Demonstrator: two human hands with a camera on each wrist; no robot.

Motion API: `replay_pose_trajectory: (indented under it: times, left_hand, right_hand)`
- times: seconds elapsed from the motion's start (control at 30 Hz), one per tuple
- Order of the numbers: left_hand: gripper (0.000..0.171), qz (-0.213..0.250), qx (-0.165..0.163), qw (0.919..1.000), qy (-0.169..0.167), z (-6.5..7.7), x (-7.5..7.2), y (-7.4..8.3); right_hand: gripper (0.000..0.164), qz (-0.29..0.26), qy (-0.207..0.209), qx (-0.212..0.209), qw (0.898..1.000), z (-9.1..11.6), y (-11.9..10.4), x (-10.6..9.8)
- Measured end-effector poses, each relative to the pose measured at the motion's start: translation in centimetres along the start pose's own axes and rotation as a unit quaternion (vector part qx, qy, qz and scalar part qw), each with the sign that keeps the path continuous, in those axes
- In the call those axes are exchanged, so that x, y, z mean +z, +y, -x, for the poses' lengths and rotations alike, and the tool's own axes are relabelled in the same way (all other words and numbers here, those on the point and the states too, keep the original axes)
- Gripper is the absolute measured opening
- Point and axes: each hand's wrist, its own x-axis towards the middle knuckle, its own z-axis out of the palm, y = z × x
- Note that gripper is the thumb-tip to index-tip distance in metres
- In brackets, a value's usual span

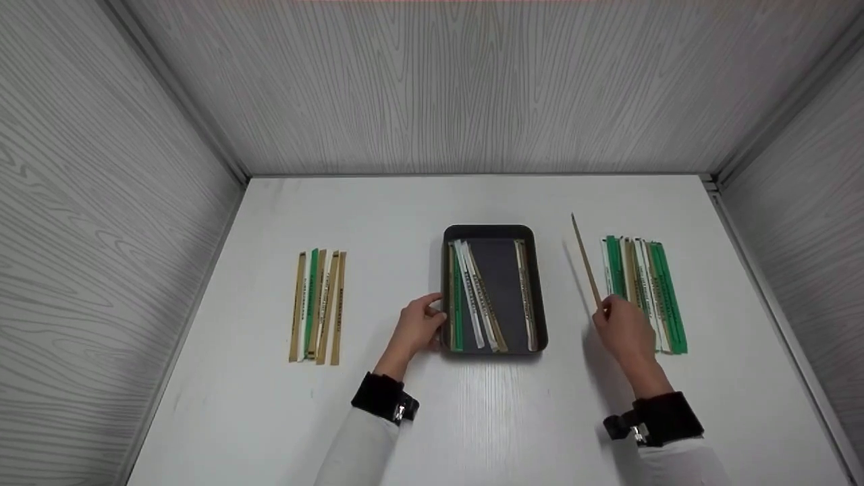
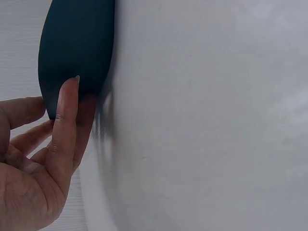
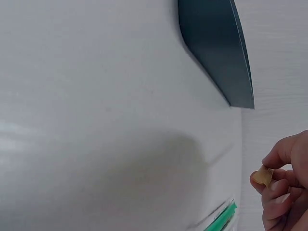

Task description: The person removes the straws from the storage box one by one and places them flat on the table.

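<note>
My right hand pinches the end of a brown paper-wrapped straw, which points up and away from me. In the right wrist view, the crimped wrapper end shows between thumb and fingers. Just right of it, partly under the hand, lies a bunch of green, white and brown wrapped straws. My left hand holds the left wall of a dark rectangular tray, fingers against its outer side and rim. Inside, several wrapped straws lean at the left, and more lie along the right wall.
Another group of brown, white and green wrapped straws lies on the white table at the left. Grey wood-grain panels close in the back and both sides.
</note>
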Motion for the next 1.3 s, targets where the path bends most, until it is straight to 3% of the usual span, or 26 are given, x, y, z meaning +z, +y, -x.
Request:
replay_pose_trajectory:
  times: [0.3,0.57,1.03,1.3]
  left_hand:
    - [0.046,-0.009,0.001,1.0,0.001,-0.2,0.1,-0.1]
    - [0.046,-0.012,-0.004,0.9999,0.003,-0.2,0.1,0.0]
    - [0.046,-0.022,-0.01,0.9997,0.005,-0.2,0.1,0.1]
    - [0.045,-0.022,-0.002,0.9997,0.006,-0.2,0.2,0.0]
  right_hand:
    - [0.02,-0.008,-0.021,0.079,0.997,0.8,4.2,-2.2]
    - [0.022,-0.006,-0.036,0.104,0.994,0.9,5.9,-2.8]
    - [0.028,-0.012,-0.045,0.113,0.993,0.6,6.4,-2.2]
    - [0.034,-0.016,-0.016,0.097,0.995,0.7,4.4,-2.3]
